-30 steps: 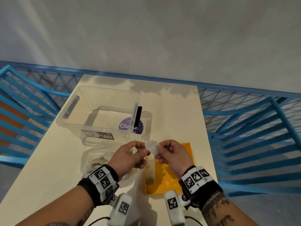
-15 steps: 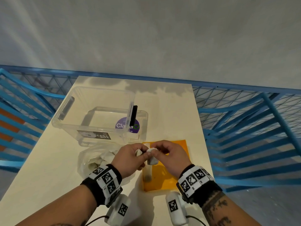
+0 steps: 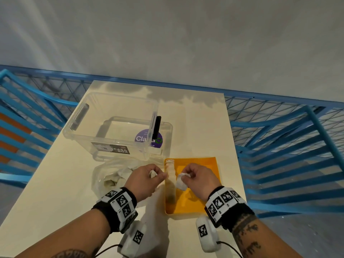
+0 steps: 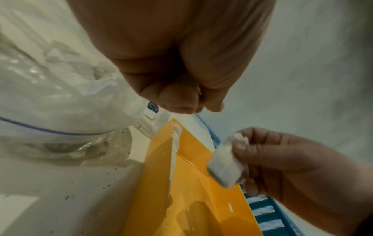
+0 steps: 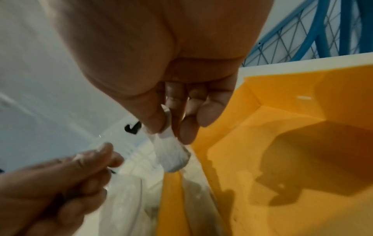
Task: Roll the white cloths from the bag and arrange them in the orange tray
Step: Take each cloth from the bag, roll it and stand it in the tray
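**Roll done, going into the tray**

My right hand (image 3: 197,176) pinches a finished roll (image 3: 181,183) between thumb and fingertips (image 5: 186,132), other fingers curled loosely behind — it hangs just above the tray (image 3: 214,161), not touching the floor yet. My left hand (image 3: 147,178) hovers just beside the tray's left wall, fingers curled in; a bit of white (image 3: 153,173) shows at the thumb in the head view, prob. a scrap of cloth, but I can't tell for sure what it has.

Step, as I read it: rolling is over for this cloth, placing is next. A row of rolls (image 3: 170,177) already lies along the tray's left wall, front to back. Next move calls for lowering this roll w/o loosening the pinch too early — let go only once it rests on the floor, snug beside the row, or it may unroll.

Room: the tray's middle and right side are bare orange, so plenty of space there. Left wall is near my knuckles. Bag (image 3: 109,175) w/ more cloths sits just left of the tray, touching or nearly so. Clear box (image 3: 111,127) stands behind the bag. Table (image 3: 204,118) edge runs near the tray's right side, blue railing (image 3: 288,136) beyond — don't nudge the tray that way.
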